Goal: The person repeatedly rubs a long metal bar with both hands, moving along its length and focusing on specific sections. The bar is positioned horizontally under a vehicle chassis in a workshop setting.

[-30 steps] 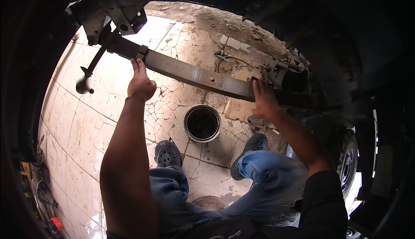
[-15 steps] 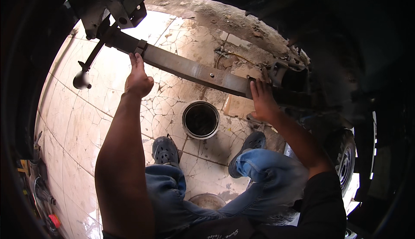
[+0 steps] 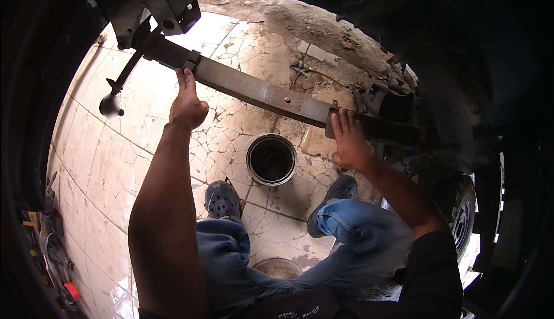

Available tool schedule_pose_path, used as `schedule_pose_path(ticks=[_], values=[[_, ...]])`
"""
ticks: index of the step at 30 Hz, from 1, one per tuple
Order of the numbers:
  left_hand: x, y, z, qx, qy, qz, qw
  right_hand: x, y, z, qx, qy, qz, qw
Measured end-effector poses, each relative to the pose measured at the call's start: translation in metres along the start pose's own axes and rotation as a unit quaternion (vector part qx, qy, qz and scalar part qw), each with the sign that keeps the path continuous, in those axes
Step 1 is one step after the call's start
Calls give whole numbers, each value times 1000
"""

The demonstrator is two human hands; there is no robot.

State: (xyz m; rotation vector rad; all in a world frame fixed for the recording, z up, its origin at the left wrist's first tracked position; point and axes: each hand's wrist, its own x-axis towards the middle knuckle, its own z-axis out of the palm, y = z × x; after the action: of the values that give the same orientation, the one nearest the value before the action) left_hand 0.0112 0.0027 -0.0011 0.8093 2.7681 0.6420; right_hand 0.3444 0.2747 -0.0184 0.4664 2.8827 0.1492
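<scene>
A long, gently curved leaf spring (image 3: 254, 90) crosses in front of me, running from a dark bracket at the far left down to the right. My left hand (image 3: 189, 102) reaches up with its fingers straight and together, the tips touching the spring's lower edge beside a metal clip (image 3: 192, 60). Nearer the right end, my right hand (image 3: 351, 141) lies against the spring with fingers extended over a dark plate-like part (image 3: 331, 124). Both hands are open, and neither is wrapped around the spring. A small bolt head (image 3: 287, 99) shows on its face between them.
A dark-mouthed round can (image 3: 271, 159) stands on the cracked tile floor (image 3: 228, 128) between my feet and the spring. A metal bracket (image 3: 167, 19) with a hanging rod (image 3: 118, 82) is at upper left. A wheel (image 3: 463, 218) sits at right. Tools line the lower left edge.
The dark plate-like part by my right hand shows more plainly now, and the right fingers lie slightly differently. My left hand stays by the clip. The whole view has shifted slightly.
</scene>
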Motion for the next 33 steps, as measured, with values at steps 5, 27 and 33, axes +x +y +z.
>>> schedule_pose_path(ticks=[5, 27, 33], values=[[2, 0, 6, -10, 26, -3, 1000, 17, 17, -1, -11, 13, -15, 1000], [0, -4, 1, -14, 8, 4, 1000, 17, -6, -2, 12, -21, -41, 999], [2, 0, 6, -49, 16, 8, 999, 37, 3, -9, -24, -61, 19, 998]])
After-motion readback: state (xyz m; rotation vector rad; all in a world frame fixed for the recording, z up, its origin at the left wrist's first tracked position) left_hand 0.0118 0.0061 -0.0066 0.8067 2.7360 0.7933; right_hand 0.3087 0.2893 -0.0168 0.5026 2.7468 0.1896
